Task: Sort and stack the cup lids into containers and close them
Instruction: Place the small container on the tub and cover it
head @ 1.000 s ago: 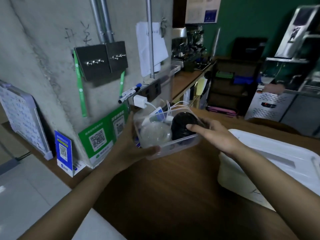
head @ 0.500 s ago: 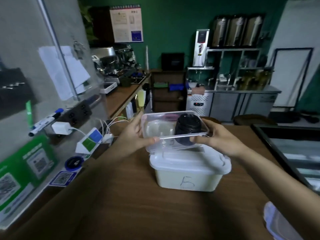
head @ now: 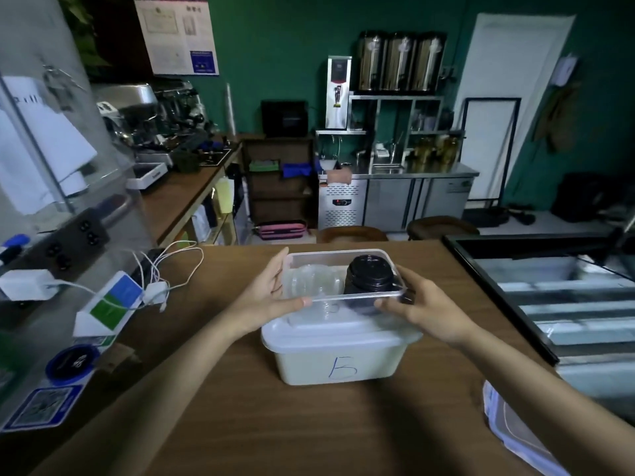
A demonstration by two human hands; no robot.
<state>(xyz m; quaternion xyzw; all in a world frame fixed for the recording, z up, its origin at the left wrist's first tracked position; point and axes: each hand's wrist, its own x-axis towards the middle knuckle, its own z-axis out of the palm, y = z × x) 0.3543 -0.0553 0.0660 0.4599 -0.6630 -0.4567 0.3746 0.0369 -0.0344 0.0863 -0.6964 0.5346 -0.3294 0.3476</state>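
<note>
- Left hand (head: 271, 297) grips the left end of a clear rectangular plastic container (head: 330, 261). The thumb lies along the near rim and the fingers wrap up the far side.
- Right hand (head: 422, 310) does the same on the right end, with the thumb pinching the near rim and the fingers curled round the corner.
- So the container sits right between the two hands, open on top.
- Inside it, a stack of black cup lids (head: 369, 276) stands just off the right hand's fingertips. Some clear cup lids (head: 314, 281) sit over by the left palm.
- Directly under both hands there's a white plastic box with a snap-on lid (head: 338, 359), closed, with a blue "B" scribbled on the front. Honestly can't tell if the container is resting on it or just hovering.
- That box stands on a brown wooden table (head: 309, 424) that runs under both forearms.
- Out past the right forearm, at the near edge, lies a clear flat plastic lid (head: 512, 427), partly cut off.
- Well left of the left hand are white phone chargers (head: 154, 292) with tangled cables.
</note>
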